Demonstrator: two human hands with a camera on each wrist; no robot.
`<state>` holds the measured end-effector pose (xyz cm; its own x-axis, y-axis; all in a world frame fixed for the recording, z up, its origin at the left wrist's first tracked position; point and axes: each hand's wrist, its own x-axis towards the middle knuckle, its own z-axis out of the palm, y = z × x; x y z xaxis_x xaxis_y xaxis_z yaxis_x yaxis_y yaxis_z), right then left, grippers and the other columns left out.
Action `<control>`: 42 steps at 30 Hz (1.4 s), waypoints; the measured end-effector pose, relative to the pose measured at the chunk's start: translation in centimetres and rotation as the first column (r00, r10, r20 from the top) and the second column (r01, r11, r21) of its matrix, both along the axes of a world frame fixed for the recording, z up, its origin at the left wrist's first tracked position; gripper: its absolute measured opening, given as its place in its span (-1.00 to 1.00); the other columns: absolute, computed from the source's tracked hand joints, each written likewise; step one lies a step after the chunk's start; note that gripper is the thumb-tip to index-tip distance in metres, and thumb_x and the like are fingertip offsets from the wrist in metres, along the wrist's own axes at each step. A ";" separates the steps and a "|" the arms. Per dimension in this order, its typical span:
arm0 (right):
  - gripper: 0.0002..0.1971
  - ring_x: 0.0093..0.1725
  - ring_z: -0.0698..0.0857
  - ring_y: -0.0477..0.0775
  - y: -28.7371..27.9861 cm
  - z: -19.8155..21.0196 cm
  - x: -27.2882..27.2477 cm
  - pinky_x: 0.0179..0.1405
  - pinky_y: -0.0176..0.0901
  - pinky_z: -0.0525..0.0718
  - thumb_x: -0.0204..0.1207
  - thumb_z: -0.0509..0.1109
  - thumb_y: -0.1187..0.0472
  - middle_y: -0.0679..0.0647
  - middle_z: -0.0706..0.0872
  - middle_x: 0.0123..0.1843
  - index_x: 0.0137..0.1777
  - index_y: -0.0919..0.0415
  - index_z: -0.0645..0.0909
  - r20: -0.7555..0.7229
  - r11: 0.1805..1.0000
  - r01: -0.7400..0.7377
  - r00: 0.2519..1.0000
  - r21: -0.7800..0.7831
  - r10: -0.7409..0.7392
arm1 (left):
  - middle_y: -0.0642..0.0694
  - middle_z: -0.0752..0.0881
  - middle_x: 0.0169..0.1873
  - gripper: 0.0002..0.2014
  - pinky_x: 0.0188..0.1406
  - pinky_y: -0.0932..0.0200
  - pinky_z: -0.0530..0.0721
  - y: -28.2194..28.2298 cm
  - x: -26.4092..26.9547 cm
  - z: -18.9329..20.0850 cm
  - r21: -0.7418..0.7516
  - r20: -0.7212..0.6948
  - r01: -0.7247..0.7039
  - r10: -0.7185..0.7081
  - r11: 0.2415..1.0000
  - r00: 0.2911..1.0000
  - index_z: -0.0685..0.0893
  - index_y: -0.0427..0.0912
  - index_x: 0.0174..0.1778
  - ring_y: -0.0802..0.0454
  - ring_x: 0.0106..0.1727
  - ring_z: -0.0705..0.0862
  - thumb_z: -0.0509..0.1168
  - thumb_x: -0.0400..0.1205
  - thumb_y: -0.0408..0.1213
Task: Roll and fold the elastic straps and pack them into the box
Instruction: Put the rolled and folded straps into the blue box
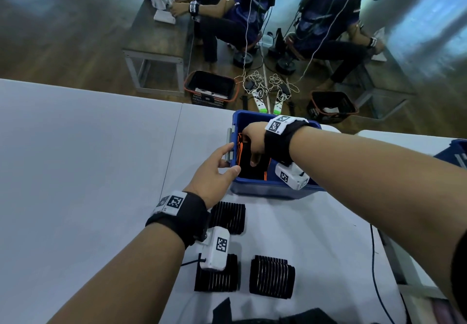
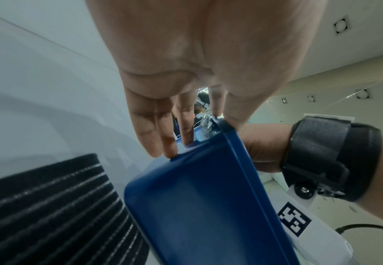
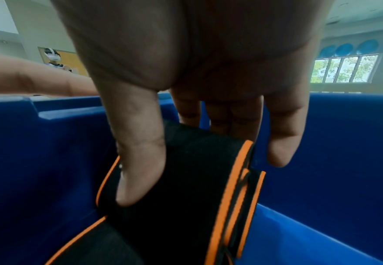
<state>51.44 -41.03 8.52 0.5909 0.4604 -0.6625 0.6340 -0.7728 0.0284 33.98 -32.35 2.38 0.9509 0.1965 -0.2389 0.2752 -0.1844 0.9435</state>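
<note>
A blue box [image 1: 265,189] stands on the white table [image 1: 75,172]. My right hand [image 1: 252,157] is inside it, thumb and fingers pinching a folded black strap with orange edging [image 1: 249,169]. In the right wrist view the thumb [image 3: 138,170] presses the strap's [image 3: 186,206] front and the fingers reach behind it, above the box [image 3: 322,161] floor. My left hand [image 1: 228,162] holds the box's left wall, fingers on the grey handle [image 1: 230,147], thumb at the near corner. The left wrist view shows that hand [image 2: 199,136] on the box [image 2: 197,206].
Three rolled ribbed black straps [image 1: 228,217] [image 1: 217,275] [image 1: 271,277] lie on the table in front of the box, one also beside it [image 2: 50,206]. Loose black strap [image 1: 252,316] lies at the near edge. A second blue box [image 1: 457,152] sits at far right, a cable [image 1: 374,248] beside it.
</note>
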 end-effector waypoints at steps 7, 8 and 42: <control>-0.28 0.07 0.74 0.14 -1.2 1.7 -0.3 0.11 0.09 0.75 0.18 0.74 -0.07 0.03 0.74 0.16 0.34 0.13 0.61 0.068 0.990 0.058 0.995 0.131 -0.067 | -0.04 0.62 0.23 -0.47 0.32 -0.24 0.70 0.0 0.0 0.0 0.020 0.007 0.011 -0.011 1.000 1.000 0.33 0.48 0.55 -0.07 0.22 0.73 0.32 0.70 -0.02; -0.23 0.14 0.71 0.15 -1.8 2.4 -0.4 0.16 0.07 0.72 0.21 0.73 -0.07 0.04 0.70 0.24 0.41 0.11 0.56 0.090 0.983 0.071 0.992 0.169 -0.087 | -0.05 0.63 0.24 -0.47 0.31 -0.23 0.70 0.0 -0.1 -0.1 0.020 0.007 0.011 -0.012 1.000 1.000 0.33 0.50 0.54 -0.06 0.21 0.73 0.32 0.70 -0.01; -0.51 -0.08 0.59 -0.04 -20.2 -8.2 -23.5 -0.19 -0.17 0.62 0.21 0.61 0.06 -0.07 0.55 0.02 0.06 -0.03 0.44 -0.303 0.794 0.491 0.865 0.357 -0.399 | -0.25 0.71 0.24 -0.46 0.08 -0.05 0.79 -0.7 0.6 1.1 0.018 -0.034 0.072 -0.071 0.997 0.997 0.29 0.11 0.70 -0.11 0.11 0.77 0.21 0.79 -0.28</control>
<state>27.96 -61.25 0.36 0.6722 0.4337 -0.6000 0.1718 -0.8797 -0.4435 34.58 -33.02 3.44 0.9544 0.1332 -0.2672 0.2916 -0.2232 0.9301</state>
